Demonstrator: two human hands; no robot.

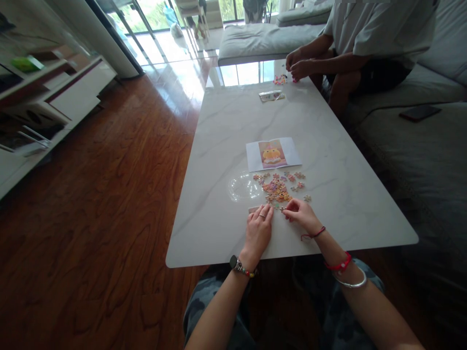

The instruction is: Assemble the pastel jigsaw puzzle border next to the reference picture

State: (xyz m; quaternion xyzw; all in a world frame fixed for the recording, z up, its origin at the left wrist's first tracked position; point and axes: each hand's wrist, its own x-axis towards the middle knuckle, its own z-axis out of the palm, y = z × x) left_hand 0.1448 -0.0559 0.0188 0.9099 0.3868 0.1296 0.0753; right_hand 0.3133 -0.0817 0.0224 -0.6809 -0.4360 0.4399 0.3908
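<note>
My left hand lies flat near the front of the table, its fingers resting on a short strip of puzzle pieces that shows past the fingertips. To its right, my right hand pinches a small puzzle piece between thumb and forefinger, close to the tabletop. Just beyond both hands spreads a loose pile of orange, pink and pale puzzle pieces. Behind the pile lies a white sheet printed with a picture of an orange figure. What lies under my left palm is hidden.
The marble-patterned table has rounded corners. At its far end another person's hands work by small colourful pieces, with a shiny packet nearby. A grey sofa with a phone runs along the right.
</note>
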